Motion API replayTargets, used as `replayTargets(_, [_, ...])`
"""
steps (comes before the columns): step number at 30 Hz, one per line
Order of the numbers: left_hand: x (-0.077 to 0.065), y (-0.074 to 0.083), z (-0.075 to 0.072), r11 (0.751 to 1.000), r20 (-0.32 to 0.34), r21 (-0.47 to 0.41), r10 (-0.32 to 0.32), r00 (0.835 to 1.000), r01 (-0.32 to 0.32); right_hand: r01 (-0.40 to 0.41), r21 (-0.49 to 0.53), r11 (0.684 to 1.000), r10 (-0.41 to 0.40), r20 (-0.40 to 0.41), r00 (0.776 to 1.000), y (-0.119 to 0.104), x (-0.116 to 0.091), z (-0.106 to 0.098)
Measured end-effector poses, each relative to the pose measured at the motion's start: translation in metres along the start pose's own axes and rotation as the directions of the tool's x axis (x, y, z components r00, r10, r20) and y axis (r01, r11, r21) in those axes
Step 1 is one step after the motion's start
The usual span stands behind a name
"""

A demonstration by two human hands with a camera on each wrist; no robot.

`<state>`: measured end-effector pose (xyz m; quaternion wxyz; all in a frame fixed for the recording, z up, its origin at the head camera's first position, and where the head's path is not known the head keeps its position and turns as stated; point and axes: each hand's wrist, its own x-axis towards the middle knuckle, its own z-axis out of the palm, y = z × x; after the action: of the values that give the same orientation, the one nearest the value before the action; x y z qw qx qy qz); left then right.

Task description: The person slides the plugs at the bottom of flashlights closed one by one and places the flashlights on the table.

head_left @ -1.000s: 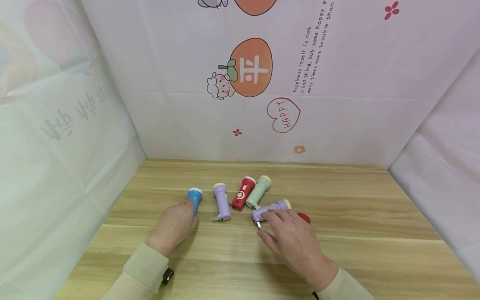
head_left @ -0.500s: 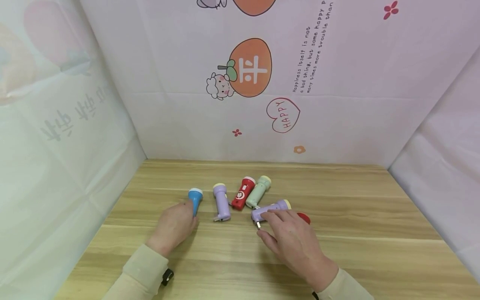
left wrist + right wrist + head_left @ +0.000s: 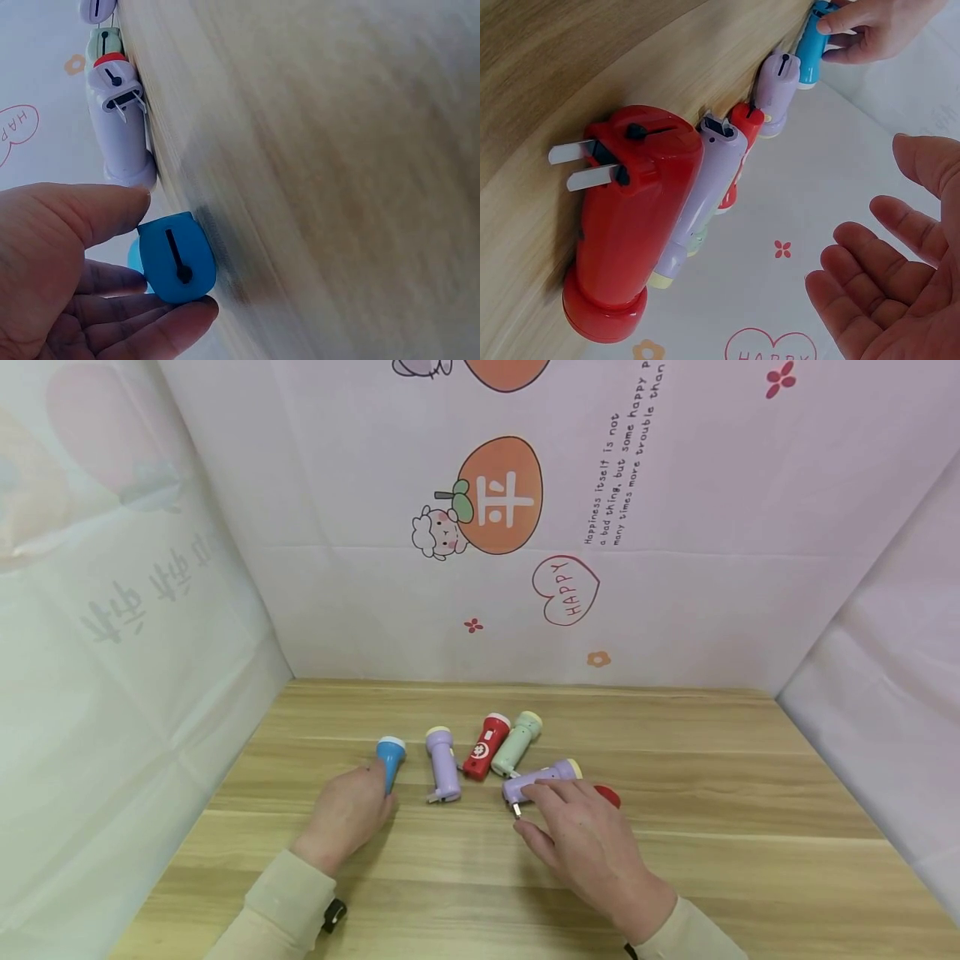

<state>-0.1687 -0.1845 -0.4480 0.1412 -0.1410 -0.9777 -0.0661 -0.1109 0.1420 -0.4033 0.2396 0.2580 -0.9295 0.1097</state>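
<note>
My left hand (image 3: 345, 817) grips a small blue flashlight (image 3: 390, 753) at the left of the group; its slotted tail end (image 3: 180, 259) shows between thumb and fingers in the left wrist view. My right hand (image 3: 588, 843) hovers, fingers relaxed and apart from everything, over a purple flashlight (image 3: 536, 781) and a larger red flashlight (image 3: 637, 217). That red one has two metal plug prongs sticking out; the hand hides most of it in the head view. Another purple flashlight (image 3: 445, 767) lies beside the blue one.
Between the two purple flashlights lie a red flashlight with a white emblem (image 3: 482, 750) and a pale green flashlight (image 3: 517, 746). All rest on a wood-grain tabletop (image 3: 712, 752). Printed white cloth (image 3: 360, 610) walls the back and both sides.
</note>
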Motion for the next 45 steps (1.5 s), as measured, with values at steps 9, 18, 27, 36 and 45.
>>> replayTargets(9, [0.000, 0.001, -0.002, 0.998, -0.043, 0.058, 0.024, 0.999, -0.022, -0.004, 0.001, 1.000, 0.004, -0.002, 1.000, 0.000, 0.000, -0.001])
replayTargets(18, [0.010, 0.004, -0.010, 0.979, -0.130, 0.133, 0.170, 0.977, -0.152, -0.007, 0.000, 1.000, 0.007, 0.004, 1.000, 0.002, -0.001, -0.002])
replayTargets(27, [0.031, 0.015, -0.009, 0.928, -0.040, 0.134, 0.355, 0.934, -0.347, 0.007, -0.016, 1.000, -0.008, -0.047, 0.999, 0.006, -0.003, -0.001])
replayTargets(36, [0.042, 0.025, -0.001, 0.903, -0.009, 0.085, 0.424, 0.906, -0.422, -0.046, -0.064, 0.997, 0.049, 0.035, 0.998, 0.010, -0.006, -0.002])
replayTargets(45, [0.050, 0.025, 0.007, 0.873, -0.002, 0.102, 0.479, 0.878, -0.477, -0.111, -0.125, 0.986, 0.126, 0.127, 0.984, 0.013, -0.011, 0.001])
